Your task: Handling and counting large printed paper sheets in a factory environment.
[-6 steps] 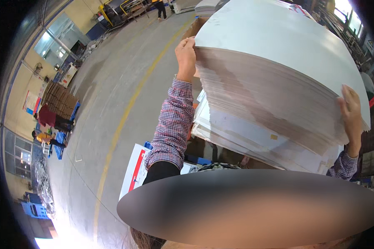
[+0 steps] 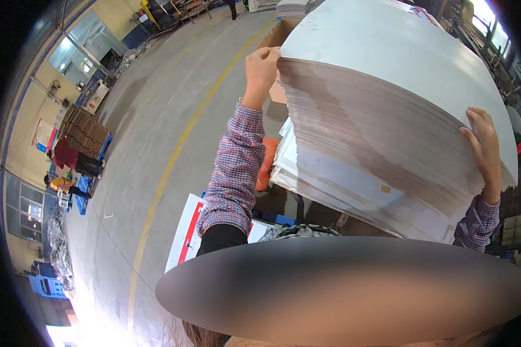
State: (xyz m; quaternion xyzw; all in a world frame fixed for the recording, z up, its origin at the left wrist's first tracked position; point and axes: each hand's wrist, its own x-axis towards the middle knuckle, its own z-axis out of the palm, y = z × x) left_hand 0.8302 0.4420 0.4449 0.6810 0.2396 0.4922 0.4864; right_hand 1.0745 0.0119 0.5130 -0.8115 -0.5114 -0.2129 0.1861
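A tall stack of cardboard sheets [image 2: 364,124] fills the right half of the view, its brown edges facing me. Its top sheet [image 2: 388,43] is plain pale white. At the stack's left corner, my left hand [image 2: 261,74] is closed, pinching the top sheet's corner between thumb and fingers. Over by the near right corner, my right hand [image 2: 485,141] rests against the edge, fingers stretched onto the white face and thumb apart. Larger white sheets [image 2: 330,168] lie lower in the same pile. A blurred oval covers the lower part of the picture.
A white board with a red stripe [image 2: 185,237] stands beside my left forearm. An orange object [image 2: 266,165] sits under the pile's left side. Across the yellow floor line [image 2: 176,147], two people [image 2: 72,165] are by a stack of brown cardboard [image 2: 82,134] on blue pallets.
My right hand has moved slightly up and left along the stack's edge, its fingers spreading. My left hand stays at the left corner, now pinching it. The view has shifted slightly.
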